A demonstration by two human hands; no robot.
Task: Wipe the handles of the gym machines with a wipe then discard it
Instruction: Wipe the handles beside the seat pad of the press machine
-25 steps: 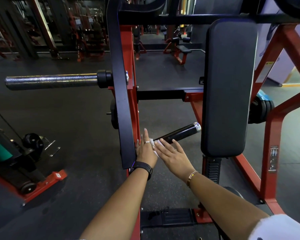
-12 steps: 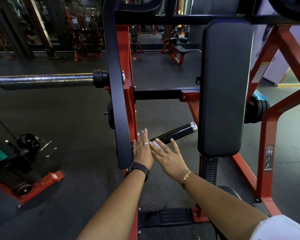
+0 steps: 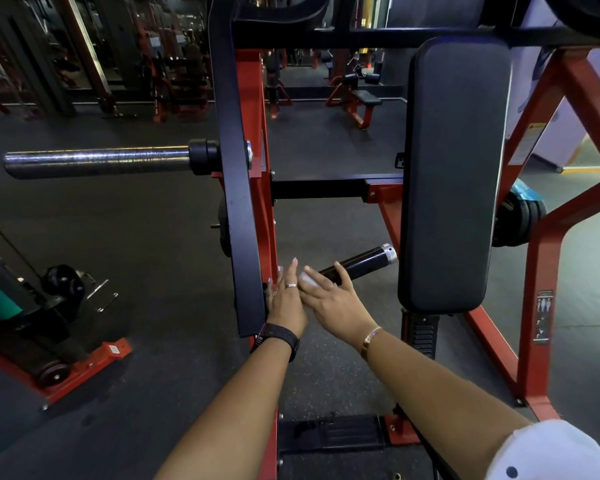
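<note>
Both forearms reach up from the bottom of the frame and meet just below the centre, at the near end of the black handle (image 3: 361, 262). The handle slants up and to the right, and its silver end cap lies just beside the lower left edge of the tall black back pad (image 3: 454, 168).

The left hand (image 3: 286, 296) is held flat and nearly upright, with its fingers straight, close together and pointing toward the top of the frame. It lies right against the black lever arm (image 3: 236, 202), which runs down the middle of the picture in front of the red frame (image 3: 541, 271). It grasps nothing. One finger carries a ring, and a dark watch (image 3: 278, 336) wraps the wrist.

The right hand (image 3: 336, 303) comes in at an angle from the lower right, palm down. Its fingers are spread and extended, not clenched, and are laid across the inner end of the handle. A gold bracelet (image 3: 369, 339) sits at that wrist, and a white sleeve (image 3: 551, 452) shows in the bottom right corner.

The white wipe (image 3: 307, 279) shows only as a small pale patch between the two hands, under the right hand's fingers at the inner end of the handle. It seems to be pressed there rather than pinched, though the thumb is hidden.

A chrome bar (image 3: 94, 162) sticks out toward the left of the frame.
</note>
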